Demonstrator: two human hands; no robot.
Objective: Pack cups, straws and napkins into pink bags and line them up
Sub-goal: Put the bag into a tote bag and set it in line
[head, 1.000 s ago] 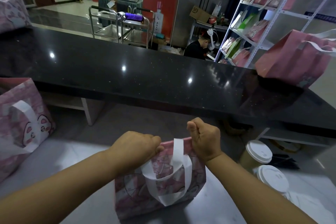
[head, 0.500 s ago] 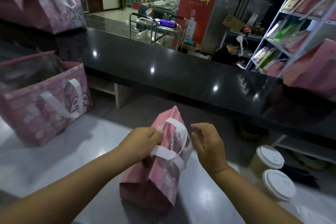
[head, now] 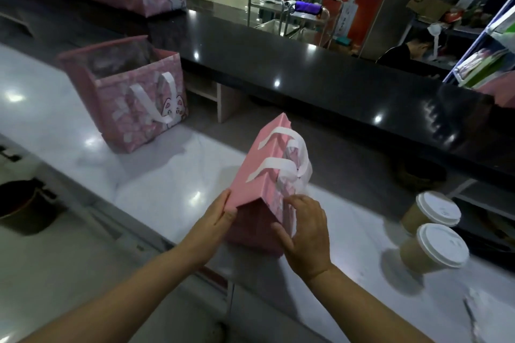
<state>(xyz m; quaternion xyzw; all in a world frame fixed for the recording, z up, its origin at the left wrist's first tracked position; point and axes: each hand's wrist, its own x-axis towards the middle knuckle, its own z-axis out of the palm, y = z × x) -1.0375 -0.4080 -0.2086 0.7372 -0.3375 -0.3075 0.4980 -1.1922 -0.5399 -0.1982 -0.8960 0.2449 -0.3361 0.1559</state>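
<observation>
Lower centre: left hand flat against one side of the bag, right hand spread loose on the other, neither gripping. Bag stands mid-frame on the counter. Cups lower right. Likely the lining-up step; next, slide it toward the open bag, upper left.

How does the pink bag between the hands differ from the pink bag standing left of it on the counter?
The held bag is closed at the top; the left bag gapes open. The held bag is tilted, with the left hand and right hand against its sides; the left bag stands upright, untouched. Both are pink with white ribbon handles.
</observation>
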